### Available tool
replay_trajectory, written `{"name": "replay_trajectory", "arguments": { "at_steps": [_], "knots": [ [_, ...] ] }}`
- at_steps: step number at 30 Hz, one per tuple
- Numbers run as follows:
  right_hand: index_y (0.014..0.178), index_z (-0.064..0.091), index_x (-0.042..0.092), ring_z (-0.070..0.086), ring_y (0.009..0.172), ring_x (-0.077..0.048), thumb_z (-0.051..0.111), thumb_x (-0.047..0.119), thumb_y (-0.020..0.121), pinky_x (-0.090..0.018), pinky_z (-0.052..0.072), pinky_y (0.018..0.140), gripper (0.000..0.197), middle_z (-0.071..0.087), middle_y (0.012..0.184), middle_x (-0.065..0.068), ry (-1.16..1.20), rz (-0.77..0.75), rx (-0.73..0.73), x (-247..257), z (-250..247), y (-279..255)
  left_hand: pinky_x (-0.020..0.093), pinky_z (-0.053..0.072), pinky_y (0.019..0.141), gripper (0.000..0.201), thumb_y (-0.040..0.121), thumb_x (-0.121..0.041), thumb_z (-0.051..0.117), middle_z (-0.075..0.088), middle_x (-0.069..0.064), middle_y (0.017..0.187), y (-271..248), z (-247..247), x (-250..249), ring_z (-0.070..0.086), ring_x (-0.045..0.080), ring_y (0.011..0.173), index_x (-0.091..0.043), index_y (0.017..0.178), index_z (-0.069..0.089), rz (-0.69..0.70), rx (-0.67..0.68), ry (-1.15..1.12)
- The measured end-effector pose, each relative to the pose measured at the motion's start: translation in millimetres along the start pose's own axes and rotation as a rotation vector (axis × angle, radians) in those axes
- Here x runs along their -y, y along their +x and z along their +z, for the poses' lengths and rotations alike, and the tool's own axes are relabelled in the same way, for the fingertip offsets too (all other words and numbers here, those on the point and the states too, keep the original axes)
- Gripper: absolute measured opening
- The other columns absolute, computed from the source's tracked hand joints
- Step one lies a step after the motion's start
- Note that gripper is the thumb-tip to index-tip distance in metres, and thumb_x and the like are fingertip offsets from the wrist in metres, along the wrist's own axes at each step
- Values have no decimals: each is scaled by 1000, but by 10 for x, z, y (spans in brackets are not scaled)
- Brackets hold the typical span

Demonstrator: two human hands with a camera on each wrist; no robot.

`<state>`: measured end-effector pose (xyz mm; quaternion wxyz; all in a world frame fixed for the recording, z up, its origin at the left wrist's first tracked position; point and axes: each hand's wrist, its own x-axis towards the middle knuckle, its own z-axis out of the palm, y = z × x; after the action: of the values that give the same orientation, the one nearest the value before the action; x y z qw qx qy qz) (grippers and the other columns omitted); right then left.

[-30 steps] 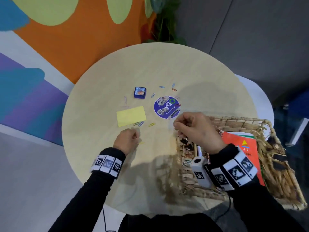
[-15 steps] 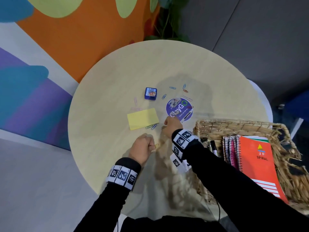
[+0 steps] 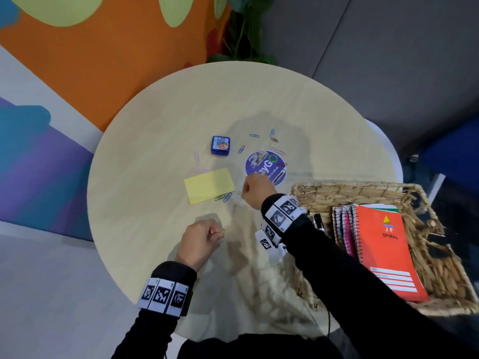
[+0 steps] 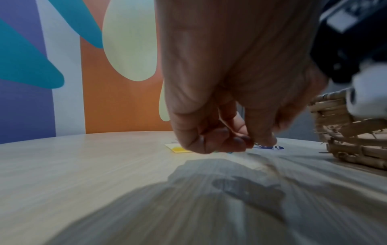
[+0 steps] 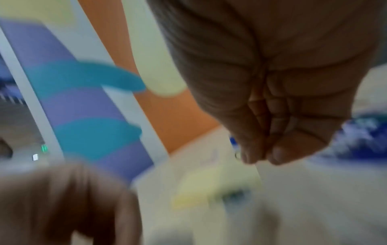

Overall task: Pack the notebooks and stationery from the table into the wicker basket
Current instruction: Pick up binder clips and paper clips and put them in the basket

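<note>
On the round table (image 3: 155,151) lie a yellow sticky pad (image 3: 208,186), a small blue box (image 3: 220,145), a round purple disc (image 3: 269,161) and several loose paper clips (image 3: 223,197). My left hand (image 3: 207,238) is curled near the table's front and pinches a yellow paper clip (image 3: 224,230). My right hand (image 3: 252,189) hovers between pad and disc with its fingertips bunched beside an orange clip (image 3: 239,193); I see nothing in it. The wicker basket (image 3: 350,186) at right holds an orange notebook (image 3: 386,250), pink spiral notebooks (image 3: 344,229) and a marker (image 3: 318,221).
More clips lie past the disc (image 3: 272,132) and left of the blue box (image 3: 197,158). A plant (image 3: 243,35) stands behind the table by the painted wall. The basket overhangs the table's right edge. The right wrist view is blurred.
My right hand has left the basket and moved left over the table to the clips by the yellow pad. The left hand has stayed curled near the front edge.
</note>
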<state>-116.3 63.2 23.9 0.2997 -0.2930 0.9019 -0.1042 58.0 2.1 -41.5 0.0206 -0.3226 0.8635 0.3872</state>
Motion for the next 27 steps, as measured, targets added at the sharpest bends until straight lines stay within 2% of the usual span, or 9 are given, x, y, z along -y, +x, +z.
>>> {"name": "replay_trajectory", "arguments": {
  "at_steps": [4,7,10,12,15,18,21,23,27],
  "knots": [
    [91,69,6,55,74,-16,66,10,81,-18,44,67,11,61,78,-1,137,-140,-149,-224,-742,-542,23,36,61,22,83,-17,73,63,-1,69,19,12,-177,56,17,67,-23,70,57,10,4,-19],
    [79,72,11,51,55,-3,71,8,73,-4,38,53,6,56,58,9,116,-119,-189,-656,-985,-882,18,37,59,18,81,-17,75,71,6,73,60,-8,-412,57,19,66,-22,70,61,55,-9,-59],
    [79,75,13,66,74,-18,71,9,73,-19,44,63,8,71,74,-3,-16,-66,-110,-1068,-853,-940,13,35,58,11,78,-14,77,71,12,73,91,-69,-738,52,15,60,-14,72,68,124,-52,-123],
    [84,76,11,67,89,-22,69,9,76,-22,41,70,11,75,91,-7,-152,-54,25,-1260,-658,-917,11,35,57,10,77,-13,78,70,9,69,66,-135,-991,49,9,56,-11,72,70,179,-90,-162],
    [92,75,7,68,93,-26,66,6,80,-29,53,77,15,74,99,-12,-239,-3,225,-1423,-330,-839,6,38,59,10,77,-14,79,66,-1,63,-64,-226,-1397,54,5,62,-12,70,71,266,-87,-197],
    [98,71,0,64,84,-30,58,6,85,-32,50,71,19,68,92,-16,-301,28,314,-1446,-127,-738,4,40,59,10,76,-18,79,61,-9,60,-211,-204,-1722,55,3,60,-15,71,71,343,-8,-149],
    [104,65,-2,55,70,-27,59,9,85,-30,41,67,22,62,84,-14,-317,2,322,-1456,-36,-677,10,44,64,10,77,-25,78,66,-9,64,-256,-40,-1915,54,-1,57,-17,75,72,391,107,16],
    [101,66,2,61,81,-30,68,17,79,-29,41,66,27,67,99,-16,-269,-10,286,-1531,-34,-653,27,52,71,9,79,-26,77,74,-2,77,-229,133,-2006,63,9,69,-18,79,73,391,206,164],
    [85,76,5,63,78,-24,76,20,72,-23,39,66,19,74,90,-11,-6,47,21,-1798,-424,-768,30,49,68,6,85,-15,68,74,3,93,-116,468,-2210,69,23,88,-17,85,74,401,358,498]
  ]
}}
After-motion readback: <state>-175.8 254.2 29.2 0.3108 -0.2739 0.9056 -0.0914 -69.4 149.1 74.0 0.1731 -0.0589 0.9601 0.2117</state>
